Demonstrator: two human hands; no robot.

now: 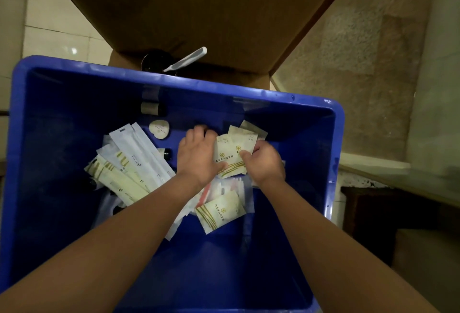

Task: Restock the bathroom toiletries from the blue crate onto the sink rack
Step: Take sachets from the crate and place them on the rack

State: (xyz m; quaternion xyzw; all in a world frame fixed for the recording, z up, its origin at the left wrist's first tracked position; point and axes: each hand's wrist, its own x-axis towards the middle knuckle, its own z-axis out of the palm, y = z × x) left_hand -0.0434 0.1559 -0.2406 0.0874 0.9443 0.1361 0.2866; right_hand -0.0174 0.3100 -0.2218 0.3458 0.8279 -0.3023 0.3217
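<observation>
Floor of the blue crate (333,153), toiletries loose on it.
Long white packs (134,163) fanned at L; round soap (159,129) and small bottle (150,108) by the far wall; cream sachets (220,210) w/ gold stripes at ctr, one lying on clear-wrapped pink-and-white packets (224,188); dark bottle cap (166,154) showing just R of the long packs.

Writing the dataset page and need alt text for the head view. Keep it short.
Seen from above, the left hand and right hand hold a fanned bunch of cream sachets between them inside a blue crate. A loose sachet and long white packets lie on the crate floor.
</observation>
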